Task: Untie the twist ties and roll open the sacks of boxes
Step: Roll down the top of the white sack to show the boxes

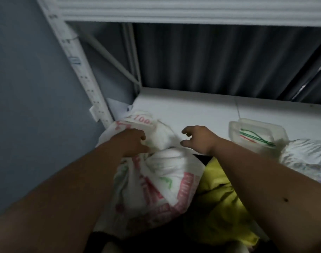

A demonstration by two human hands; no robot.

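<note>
White sack [156, 179] with red and green print, crumpled; left hand [132, 143] grips its gathered neck; right hand [198, 138] hovers, fingers loosely curled, holding nothing.

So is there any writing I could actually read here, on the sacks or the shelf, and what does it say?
"100": red digits, likely part of a longer number, at the folded top of the white printed sack.
Red and green print lower on the same sack: too blurred to read.
Small labels on the white shelf upright: too small to read.
Clear plastic container: no text seen.
</note>
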